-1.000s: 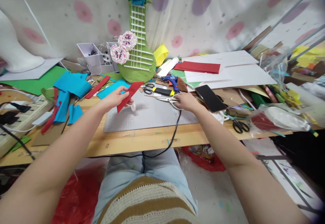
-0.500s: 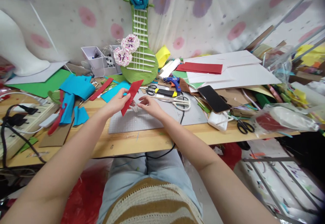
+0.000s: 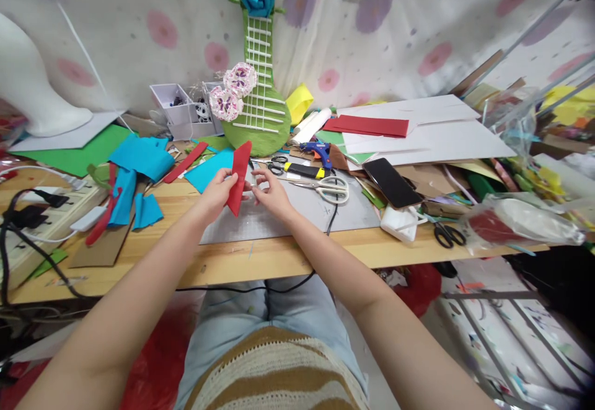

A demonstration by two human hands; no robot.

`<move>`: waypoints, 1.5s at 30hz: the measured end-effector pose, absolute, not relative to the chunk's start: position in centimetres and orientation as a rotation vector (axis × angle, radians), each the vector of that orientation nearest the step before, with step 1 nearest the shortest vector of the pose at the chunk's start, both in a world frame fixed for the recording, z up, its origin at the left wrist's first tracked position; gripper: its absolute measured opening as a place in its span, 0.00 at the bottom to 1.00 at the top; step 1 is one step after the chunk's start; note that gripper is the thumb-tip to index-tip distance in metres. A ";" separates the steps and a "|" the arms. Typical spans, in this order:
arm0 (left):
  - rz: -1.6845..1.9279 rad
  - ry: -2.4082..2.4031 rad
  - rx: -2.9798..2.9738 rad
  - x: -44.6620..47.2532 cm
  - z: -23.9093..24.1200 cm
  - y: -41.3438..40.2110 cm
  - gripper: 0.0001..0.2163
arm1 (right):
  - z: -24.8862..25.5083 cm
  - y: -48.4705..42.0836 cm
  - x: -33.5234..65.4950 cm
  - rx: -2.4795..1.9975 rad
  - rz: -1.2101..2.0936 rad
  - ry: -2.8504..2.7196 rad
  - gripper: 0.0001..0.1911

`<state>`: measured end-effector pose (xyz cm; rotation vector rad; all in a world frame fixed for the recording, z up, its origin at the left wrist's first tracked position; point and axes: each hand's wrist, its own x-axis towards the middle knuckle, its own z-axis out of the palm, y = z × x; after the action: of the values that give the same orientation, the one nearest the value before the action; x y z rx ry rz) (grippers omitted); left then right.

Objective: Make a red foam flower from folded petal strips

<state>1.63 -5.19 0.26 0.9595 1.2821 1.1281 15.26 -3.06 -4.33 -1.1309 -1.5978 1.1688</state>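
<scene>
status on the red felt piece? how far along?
Done: red felt piece is cut to a pointed shape; the scissors lie on the grey mat. In hand: left hand holds the piece, right hand at its edge. Left: glue gun lies untouched.

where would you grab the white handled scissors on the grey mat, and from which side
Take the white-handled scissors by the handle loops at their right end, coming from above. They lie flat on the grey mat, blades pointing left toward the right hand, with bare mat around the loops.
</scene>
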 end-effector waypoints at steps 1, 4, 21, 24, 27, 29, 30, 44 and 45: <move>1.128 1.275 0.910 1.7 0.1 -5.2 0.05 | -4.4 -3.1 15.3 -1.109 1.209 -1.587 0.18; 1.114 1.253 0.797 1.6 -0.4 -5.2 0.05 | -4.7 -3.0 15.6 -1.035 1.257 -1.576 0.18; 1.202 1.318 0.643 1.7 -2.2 -4.5 0.03 | -1.1 1.1 21.7 -1.522 0.372 -1.994 0.17; 1.239 1.252 0.623 2.1 -2.9 -4.6 0.06 | -0.1 3.4 25.0 -1.731 0.178 -2.088 0.19; 1.374 1.155 0.583 2.6 -3.6 -4.3 0.09 | -0.1 4.5 26.1 -1.806 0.141 -2.170 0.24; 1.457 1.103 0.534 3.0 -4.0 -4.0 0.11 | -0.5 4.2 25.0 -1.701 0.129 -2.044 0.20; 1.489 1.084 0.504 3.2 -4.2 -3.9 0.11 | -0.8 3.7 23.9 -1.589 0.178 -1.989 0.16; 1.667 0.938 0.422 3.7 -5.6 -4.4 0.15 | -5.4 -3.9 15.0 -1.179 0.636 -1.670 0.05; 1.668 0.935 0.426 3.8 -5.6 -4.4 0.16 | -5.3 -3.8 14.9 -1.181 0.632 -1.648 0.05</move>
<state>3.78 -4.44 -5.63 0.4257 0.9349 1.6679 14.93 -3.83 -5.35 -1.1807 -1.6484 0.6318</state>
